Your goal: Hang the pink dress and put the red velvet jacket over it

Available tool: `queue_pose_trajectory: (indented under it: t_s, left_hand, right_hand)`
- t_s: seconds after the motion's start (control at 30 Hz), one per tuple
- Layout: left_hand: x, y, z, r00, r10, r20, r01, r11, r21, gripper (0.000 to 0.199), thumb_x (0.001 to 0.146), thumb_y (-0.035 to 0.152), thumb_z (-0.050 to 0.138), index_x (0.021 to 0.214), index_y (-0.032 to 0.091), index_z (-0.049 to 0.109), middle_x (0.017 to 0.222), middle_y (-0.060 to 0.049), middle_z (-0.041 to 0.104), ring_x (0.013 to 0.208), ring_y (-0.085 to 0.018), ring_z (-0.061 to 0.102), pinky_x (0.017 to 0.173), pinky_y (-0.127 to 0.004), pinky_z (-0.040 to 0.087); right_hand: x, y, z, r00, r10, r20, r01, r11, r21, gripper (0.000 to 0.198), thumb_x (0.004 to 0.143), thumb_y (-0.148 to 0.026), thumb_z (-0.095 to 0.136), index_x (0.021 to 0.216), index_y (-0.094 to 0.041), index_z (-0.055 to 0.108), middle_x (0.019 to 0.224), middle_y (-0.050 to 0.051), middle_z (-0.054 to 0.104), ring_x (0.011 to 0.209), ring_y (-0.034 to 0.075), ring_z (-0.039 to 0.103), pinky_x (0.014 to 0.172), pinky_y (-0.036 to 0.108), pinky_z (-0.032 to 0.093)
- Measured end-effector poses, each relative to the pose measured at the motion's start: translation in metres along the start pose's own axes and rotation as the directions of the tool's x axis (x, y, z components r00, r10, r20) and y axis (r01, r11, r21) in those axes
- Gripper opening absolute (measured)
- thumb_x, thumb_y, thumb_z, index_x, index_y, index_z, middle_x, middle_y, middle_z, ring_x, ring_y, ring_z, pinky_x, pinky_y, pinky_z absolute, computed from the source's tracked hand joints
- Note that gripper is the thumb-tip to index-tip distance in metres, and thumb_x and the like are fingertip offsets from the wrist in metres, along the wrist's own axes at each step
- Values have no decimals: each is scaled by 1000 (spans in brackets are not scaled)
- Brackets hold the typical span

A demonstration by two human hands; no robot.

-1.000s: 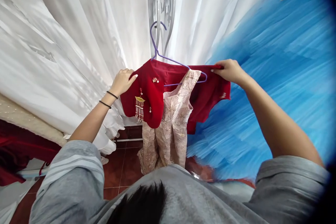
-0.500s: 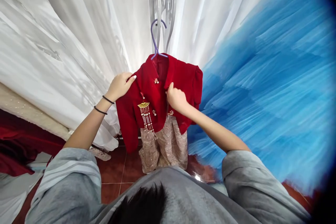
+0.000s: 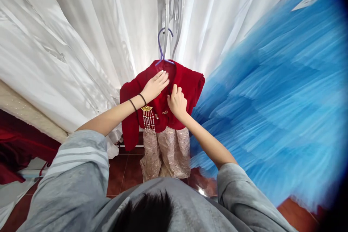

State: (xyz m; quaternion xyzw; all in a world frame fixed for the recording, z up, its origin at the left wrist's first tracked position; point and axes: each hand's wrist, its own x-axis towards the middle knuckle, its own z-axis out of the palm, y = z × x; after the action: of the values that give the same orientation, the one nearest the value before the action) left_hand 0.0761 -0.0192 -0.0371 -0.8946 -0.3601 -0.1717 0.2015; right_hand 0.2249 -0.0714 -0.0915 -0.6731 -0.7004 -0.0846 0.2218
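A red jacket (image 3: 129, 108) hangs on a purple hanger (image 3: 160, 45), with a pale pink patterned skirt (image 3: 174, 152) below it. My right hand (image 3: 178, 102) is closed on the jacket's front edge, at chest height. Just left of it, my left hand (image 3: 155, 87) lies across the collar opening with its fingers stretched out; whether the fingertips touch the cloth is hard to see. Under my left wrist dangles a gold fan-shaped ornament (image 3: 147, 108) with beaded tassels. Small jewelled clasps (image 3: 165, 112) show low on the jacket front.
The hanger hooks onto a white scrolled metal frame (image 3: 175, 11). White gowns (image 3: 92, 36) hang behind and to the left. A wide blue tulle dress (image 3: 266, 90) fills the right side. Dark red cloth (image 3: 24, 141) lies at far left, above a red tiled floor (image 3: 116, 174).
My left hand has left the jacket's left shoulder and moved right to the collar. My right hand, still on the front edge, has shifted slightly left, drawing the two fronts closer together.
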Motion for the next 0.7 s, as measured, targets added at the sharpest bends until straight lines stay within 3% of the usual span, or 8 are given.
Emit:
queue_pose_trajectory:
  t_s: [0.1,0.17,0.23,0.33,0.4,0.47,0.6,0.7]
  left_hand:
    - [13,3,3,995,-76,71,61,981,185,41,87,6,47,121,15,66,113,-12,72,113,-26,63,118,-49,30]
    - [17,-1,-8,990,-16,139,-28,951,308,31,88,6,47,105,15,72,92,-10,74,91,-23,67,108,-47,37]
    - [20,-8,-23,986,97,136,-142,918,372,27,90,7,46,89,15,72,84,-10,73,81,-21,66,97,-45,41]
    - [24,-25,-40,976,193,-104,-143,920,365,24,96,17,47,88,18,69,84,-8,70,81,-22,63,90,-44,41]
    - [24,-39,-43,955,156,-253,-69,944,322,21,98,25,48,93,19,68,87,-9,69,83,-23,62,89,-45,40]
    - [21,-54,-40,957,108,-269,-29,959,282,19,98,29,51,96,18,66,90,-10,69,85,-24,62,90,-45,39]
    - [2,-81,-33,984,144,-105,-123,976,182,26,93,42,63,99,17,64,95,-10,68,90,-25,62,84,-38,40]
    - [-14,-94,-33,981,185,-49,-178,977,121,35,94,51,57,85,18,63,86,-8,66,83,-23,61,75,-34,41]
  right_hand:
    - [16,8,11,998,53,26,-53,998,-25,50,100,-19,28,149,-6,31,116,21,64,94,25,68,67,30,51]
    - [21,17,12,997,56,61,-54,998,-25,42,100,-12,24,138,-7,42,103,17,69,88,23,68,67,28,49]
    - [22,23,9,997,51,60,-51,999,-13,32,103,-17,28,125,-7,48,96,16,70,82,22,67,64,27,45]
    - [21,24,9,997,80,-3,-80,997,-3,35,102,-36,47,120,-6,48,97,19,69,77,22,66,59,28,39]
    - [24,22,13,995,93,-35,-93,996,2,42,98,-40,55,121,-6,47,100,21,67,76,23,66,57,28,38]
    - [28,22,18,995,92,-37,-91,995,35,34,98,-32,54,119,-5,49,98,20,67,78,23,67,59,27,38]
    - [40,32,14,991,125,-39,-110,956,274,18,90,-13,55,108,-8,55,80,9,64,74,20,65,62,27,42]
    - [50,39,-17,992,81,93,-121,782,612,9,82,-12,62,85,-16,54,63,0,57,57,15,58,52,25,40]
